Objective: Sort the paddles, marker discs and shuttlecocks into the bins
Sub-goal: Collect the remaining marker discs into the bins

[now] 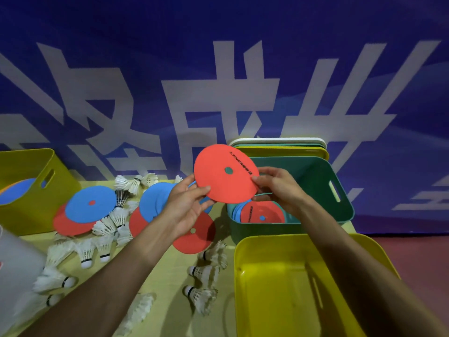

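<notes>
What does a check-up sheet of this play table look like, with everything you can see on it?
Surface: yellow-green table, crowded.
Job's things: red disc held up by both hands; red and blue discs loose on the table; more discs in the green bin; shuttlecocks scattered; near yellow bin empty; far-left yellow bin holds a blue disc; no paddles seen.
Clutter: stacked lids behind the green bin; grey box at left edge.
Fingers: left hand and right hand pinch the disc's edges.
Cables: nothing seen.
Surroundings: blue banner with white characters.
</notes>
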The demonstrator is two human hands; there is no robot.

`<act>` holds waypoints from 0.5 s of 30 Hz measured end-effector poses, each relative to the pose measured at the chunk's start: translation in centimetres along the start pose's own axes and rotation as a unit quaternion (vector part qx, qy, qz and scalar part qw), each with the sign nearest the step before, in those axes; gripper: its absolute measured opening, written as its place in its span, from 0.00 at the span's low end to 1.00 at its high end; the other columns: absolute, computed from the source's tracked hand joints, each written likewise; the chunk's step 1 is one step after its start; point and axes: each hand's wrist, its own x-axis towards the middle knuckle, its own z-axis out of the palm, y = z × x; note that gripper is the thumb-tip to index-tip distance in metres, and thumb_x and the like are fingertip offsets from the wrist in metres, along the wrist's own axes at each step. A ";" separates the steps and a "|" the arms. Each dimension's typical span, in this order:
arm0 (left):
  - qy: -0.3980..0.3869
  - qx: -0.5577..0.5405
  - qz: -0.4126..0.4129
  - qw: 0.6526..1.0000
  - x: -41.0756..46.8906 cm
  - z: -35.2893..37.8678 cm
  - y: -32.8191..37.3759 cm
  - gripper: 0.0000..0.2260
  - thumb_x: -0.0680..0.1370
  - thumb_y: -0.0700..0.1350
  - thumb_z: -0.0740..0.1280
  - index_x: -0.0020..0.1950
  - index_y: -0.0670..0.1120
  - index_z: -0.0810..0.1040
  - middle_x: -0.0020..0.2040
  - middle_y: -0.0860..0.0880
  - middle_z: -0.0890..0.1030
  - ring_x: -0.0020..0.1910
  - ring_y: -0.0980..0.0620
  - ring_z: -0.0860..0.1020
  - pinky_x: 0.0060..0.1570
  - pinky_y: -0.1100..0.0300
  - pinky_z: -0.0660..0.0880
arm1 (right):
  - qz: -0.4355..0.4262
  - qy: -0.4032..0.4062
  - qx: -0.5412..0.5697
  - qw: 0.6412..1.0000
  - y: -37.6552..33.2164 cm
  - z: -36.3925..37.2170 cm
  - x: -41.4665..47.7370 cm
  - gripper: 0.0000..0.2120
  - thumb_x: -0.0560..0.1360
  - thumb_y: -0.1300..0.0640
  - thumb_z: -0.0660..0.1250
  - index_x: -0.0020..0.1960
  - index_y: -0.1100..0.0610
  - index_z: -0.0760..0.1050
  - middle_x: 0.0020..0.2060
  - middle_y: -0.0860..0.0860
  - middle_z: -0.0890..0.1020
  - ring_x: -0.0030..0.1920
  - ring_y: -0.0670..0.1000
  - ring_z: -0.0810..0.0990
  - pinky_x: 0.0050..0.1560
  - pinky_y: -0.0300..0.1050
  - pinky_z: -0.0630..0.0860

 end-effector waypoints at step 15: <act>0.027 0.192 0.015 0.981 -0.9 -0.4 1.3 0.12 0.78 0.35 0.63 0.60 0.43 0.77 0.53 0.44 0.83 0.48 0.46 0.84 0.49 0.52 0.80 | -0.042 0.218 -0.054 0.974 1.9 -5.6 0.5 0.15 0.74 0.68 0.67 0.59 0.59 0.77 0.40 0.56 0.83 0.32 0.52 0.82 0.32 0.45 0.80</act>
